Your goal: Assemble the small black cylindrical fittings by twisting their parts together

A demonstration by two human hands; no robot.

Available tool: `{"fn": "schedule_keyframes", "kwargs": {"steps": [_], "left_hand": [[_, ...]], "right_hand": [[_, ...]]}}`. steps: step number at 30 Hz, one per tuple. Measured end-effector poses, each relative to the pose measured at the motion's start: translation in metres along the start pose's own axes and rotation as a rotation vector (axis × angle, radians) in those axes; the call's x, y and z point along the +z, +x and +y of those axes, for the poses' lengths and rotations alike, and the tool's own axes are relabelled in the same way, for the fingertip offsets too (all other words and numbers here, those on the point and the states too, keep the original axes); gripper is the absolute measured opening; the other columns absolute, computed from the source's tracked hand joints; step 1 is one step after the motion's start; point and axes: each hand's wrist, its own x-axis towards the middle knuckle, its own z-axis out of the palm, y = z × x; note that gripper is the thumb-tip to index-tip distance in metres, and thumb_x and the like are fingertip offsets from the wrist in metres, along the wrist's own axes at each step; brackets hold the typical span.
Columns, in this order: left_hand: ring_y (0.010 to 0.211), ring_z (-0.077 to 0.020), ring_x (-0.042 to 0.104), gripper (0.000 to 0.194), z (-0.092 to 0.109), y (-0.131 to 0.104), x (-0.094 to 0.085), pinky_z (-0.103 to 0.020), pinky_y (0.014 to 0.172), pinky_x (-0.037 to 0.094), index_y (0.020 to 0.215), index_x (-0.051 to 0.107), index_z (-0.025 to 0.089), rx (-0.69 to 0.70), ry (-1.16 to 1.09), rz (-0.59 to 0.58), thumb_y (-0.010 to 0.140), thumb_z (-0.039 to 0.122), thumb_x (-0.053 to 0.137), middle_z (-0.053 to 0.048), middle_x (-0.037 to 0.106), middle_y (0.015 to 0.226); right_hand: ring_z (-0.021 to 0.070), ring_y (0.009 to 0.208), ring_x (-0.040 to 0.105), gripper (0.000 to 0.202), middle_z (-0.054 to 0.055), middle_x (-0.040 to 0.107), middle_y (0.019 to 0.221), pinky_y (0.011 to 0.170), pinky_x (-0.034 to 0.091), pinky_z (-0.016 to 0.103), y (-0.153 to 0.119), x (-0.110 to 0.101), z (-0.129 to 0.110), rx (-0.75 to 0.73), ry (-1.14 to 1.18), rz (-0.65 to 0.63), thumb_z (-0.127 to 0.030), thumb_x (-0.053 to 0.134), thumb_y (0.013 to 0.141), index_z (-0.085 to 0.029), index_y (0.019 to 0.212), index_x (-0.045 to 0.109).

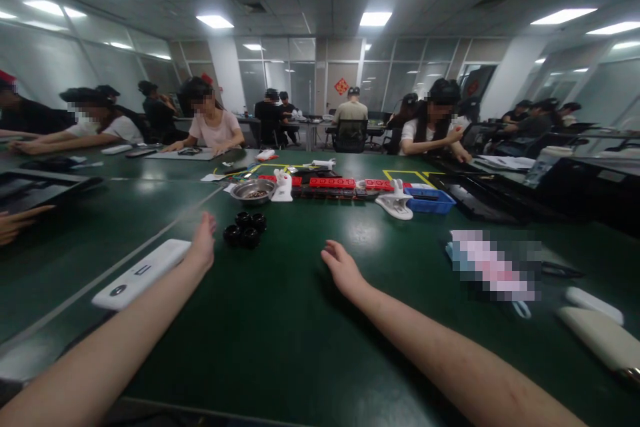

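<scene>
My left hand [204, 240] is raised above the green table, fingers stretched out and seen edge-on, with nothing in it. Close by on its right stand several round black parts [245, 229] in a cluster. Beneath and left of that wrist lies a white elongated device [145, 271] with a dark round spot at one end. My right hand [345, 268] hovers over bare tabletop right of the middle, its thumb and fingers apart and holding nothing visible; some fingers are hidden behind the hand.
Beyond my hands are a metal bowl [253, 191] of small parts, white clamps [396, 200], a row of red blocks [333, 183] and a blue tray [431, 200]. A blurred pink-and-blue item [493, 265] and pale cases [600, 337] lie right. Other people sit around.
</scene>
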Motion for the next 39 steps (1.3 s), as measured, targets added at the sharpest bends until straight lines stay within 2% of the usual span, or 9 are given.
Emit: {"fn": "schedule_keyframes", "kwargs": {"steps": [2, 5, 8, 12, 18, 23, 27, 32, 39], "left_hand": [[0.12, -0.027, 0.037, 0.052, -0.012, 0.01, 0.009, -0.05, 0.1, 0.025, 0.114, 0.045, 0.013, -0.087, -0.078, -0.026, 0.089, 0.047, 0.015, -0.015, 0.047, 0.122], [0.125, -0.0215, 0.031, 0.057, -0.023, 0.023, 0.018, -0.042, 0.104, 0.022, 0.117, 0.045, 0.015, -0.143, -0.182, -0.101, 0.088, 0.05, 0.011, -0.013, 0.043, 0.128], [0.125, -0.0192, 0.031, 0.06, -0.027, 0.036, 0.019, -0.038, 0.106, 0.019, 0.115, 0.049, 0.016, -0.177, -0.259, -0.198, 0.087, 0.054, 0.011, -0.01, 0.044, 0.129], [0.123, -0.0206, 0.034, 0.06, -0.03, 0.047, 0.018, -0.036, 0.106, 0.019, 0.11, 0.054, 0.014, -0.221, -0.317, -0.319, 0.086, 0.055, 0.018, -0.011, 0.048, 0.126], [0.106, -0.024, 0.053, 0.047, -0.032, 0.047, 0.027, -0.037, 0.093, 0.039, 0.109, 0.055, 0.017, -0.28, -0.347, -0.431, 0.085, 0.051, 0.034, -0.01, 0.059, 0.11], [0.096, -0.021, 0.058, 0.044, -0.029, 0.037, 0.041, -0.032, 0.084, 0.045, 0.112, 0.052, 0.02, -0.262, -0.335, -0.432, 0.084, 0.05, 0.037, -0.007, 0.061, 0.106], [0.099, -0.0199, 0.057, 0.048, -0.026, 0.024, 0.065, -0.03, 0.086, 0.043, 0.114, 0.049, 0.018, -0.226, -0.301, -0.444, 0.083, 0.052, 0.038, -0.008, 0.058, 0.11], [0.106, -0.0217, 0.051, 0.051, -0.02, -0.008, 0.121, -0.03, 0.089, 0.039, 0.114, 0.048, 0.015, -0.165, -0.245, -0.497, 0.083, 0.053, 0.037, -0.009, 0.054, 0.117], [0.112, -0.023, 0.046, 0.045, 0.003, -0.08, 0.209, -0.033, 0.095, 0.032, 0.11, 0.051, 0.012, -0.063, -0.191, -0.61, 0.084, 0.047, 0.04, -0.011, 0.052, 0.118]], "right_hand": [[0.0239, 0.109, 0.05, 0.043, 0.013, 0.054, 0.117, 0.091, 0.04, 0.039, 0.014, 0.046, -0.012, 0.021, 0.024, 0.003, -0.035, 0.047, 0.079, -0.014, 0.118, 0.048], [0.0244, 0.12, 0.039, 0.048, 0.015, 0.044, 0.128, 0.097, 0.032, 0.04, 0.032, 0.117, -0.037, 0.052, 0.046, 0.041, -0.036, 0.037, 0.086, -0.008, 0.124, 0.041], [0.0258, 0.125, 0.029, 0.051, 0.02, 0.034, 0.134, 0.102, 0.024, 0.04, 0.05, 0.169, -0.055, 0.084, 0.053, 0.112, -0.032, 0.03, 0.088, 0.0, 0.128, 0.032], [0.0278, 0.126, 0.026, 0.053, 0.023, 0.031, 0.134, 0.103, 0.019, 0.04, 0.078, 0.2, -0.061, 0.088, 0.058, 0.204, -0.031, 0.028, 0.088, 0.004, 0.128, 0.03], [0.0269, 0.12, 0.038, 0.05, 0.022, 0.044, 0.126, 0.099, 0.026, 0.038, 0.104, 0.209, -0.055, 0.059, 0.07, 0.252, -0.031, 0.027, 0.088, 0.002, 0.124, 0.039], [0.0257, 0.118, 0.04, 0.049, 0.021, 0.045, 0.125, 0.097, 0.029, 0.038, 0.106, 0.203, -0.048, 0.042, 0.071, 0.257, -0.031, 0.025, 0.089, 0.0, 0.124, 0.041], [0.0236, 0.119, 0.04, 0.046, 0.018, 0.045, 0.126, 0.098, 0.029, 0.038, 0.107, 0.179, -0.036, 0.028, 0.059, 0.27, -0.032, 0.028, 0.09, -0.005, 0.124, 0.041], [0.0231, 0.113, 0.045, 0.034, 0.011, 0.05, 0.12, 0.095, 0.032, 0.045, 0.109, 0.118, -0.011, 0.03, 0.024, 0.321, -0.033, 0.04, 0.09, -0.013, 0.116, 0.047], [0.0226, 0.107, 0.048, 0.03, 0.009, 0.053, 0.115, 0.092, 0.035, 0.045, 0.093, 0.011, 0.026, 0.032, -0.069, 0.447, -0.033, 0.046, 0.087, -0.014, 0.11, 0.051]]}}
